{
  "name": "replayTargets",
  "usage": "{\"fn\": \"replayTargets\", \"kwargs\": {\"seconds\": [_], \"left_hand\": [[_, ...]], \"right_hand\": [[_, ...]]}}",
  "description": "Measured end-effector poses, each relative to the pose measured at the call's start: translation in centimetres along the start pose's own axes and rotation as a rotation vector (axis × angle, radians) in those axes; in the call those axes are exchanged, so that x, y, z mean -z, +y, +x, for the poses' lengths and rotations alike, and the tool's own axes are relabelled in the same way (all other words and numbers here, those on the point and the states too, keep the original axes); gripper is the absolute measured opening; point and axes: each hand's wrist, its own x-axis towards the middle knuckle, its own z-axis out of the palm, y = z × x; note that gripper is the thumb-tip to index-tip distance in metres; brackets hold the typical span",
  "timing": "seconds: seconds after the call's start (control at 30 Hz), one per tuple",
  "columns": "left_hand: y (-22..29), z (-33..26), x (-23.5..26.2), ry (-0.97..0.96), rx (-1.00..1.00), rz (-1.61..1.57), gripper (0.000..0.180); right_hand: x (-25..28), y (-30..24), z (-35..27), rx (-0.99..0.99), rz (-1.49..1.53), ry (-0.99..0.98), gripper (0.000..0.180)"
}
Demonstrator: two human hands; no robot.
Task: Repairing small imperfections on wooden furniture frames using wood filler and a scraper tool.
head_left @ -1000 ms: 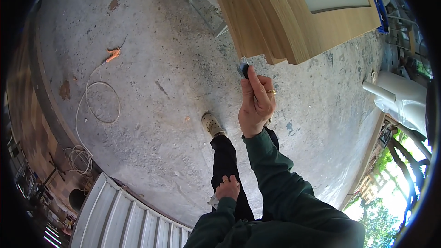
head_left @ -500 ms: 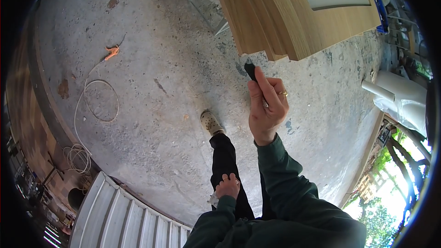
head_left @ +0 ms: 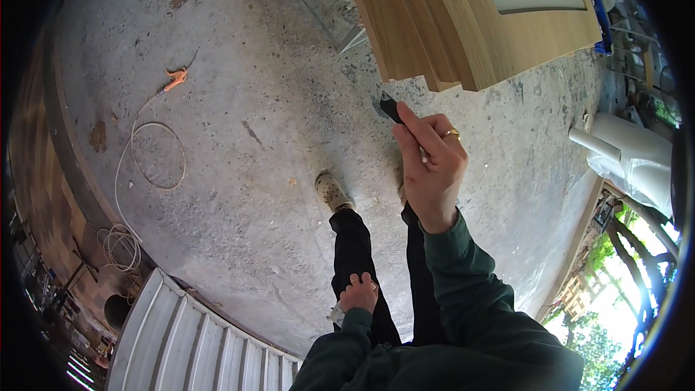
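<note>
One small black tool (head_left: 391, 110), pinched between thumb and fingers of the right hand (head_left: 436, 165), held just off the near left corner of the wooden boards (head_left: 463, 25). Long axis slants; tip points away from the person and leftward. Left hand (head_left: 360, 293) curled, well apart from the boards; can't tell from here if it holds anything. Blue crate (head_left: 603, 43) right of boards, contents unclear.

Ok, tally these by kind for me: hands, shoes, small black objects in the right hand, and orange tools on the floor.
Hands: 2, left hand and right hand
Shoes: 2, one mostly hidden
Small black object: 1, between the right fingertips
Orange tool: 1
Total: 6
</note>
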Motion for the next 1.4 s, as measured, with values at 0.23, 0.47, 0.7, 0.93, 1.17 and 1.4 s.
{"fn": "replayTargets", "kwargs": {"seconds": [0.23,0.47,0.7,0.93,1.17,1.4], "left_hand": [[0.1,0.1,-0.1,0.035,0.002,0.009,0.021],[0.1,0.2,0.1,0.013,0.001,0.019,0.021],[0.3,0.3,0.2,-0.005,0.001,0.021,0.023],[0.3,0.3,0.1,-0.002,-0.003,0.023,0.023],[0.3,0.4,-0.1,-0.011,0.004,0.017,0.024],[0.2,0.4,0.1,0.007,-0.003,0.019,0.026]], "right_hand": [[0.2,-0.8,1.2,-0.078,0.096,0.044,0.027],[0.4,0.1,0.4,-0.083,0.077,-0.007,0.027],[0.4,0.2,1.0,-0.083,0.160,0.050,0.028],[-0.1,0.8,0.5,-0.001,0.092,0.039,0.029],[-0.1,1.0,0.7,0.009,0.089,0.060,0.029],[-0.3,1.1,0.2,0.016,0.105,0.039,0.028]]}}
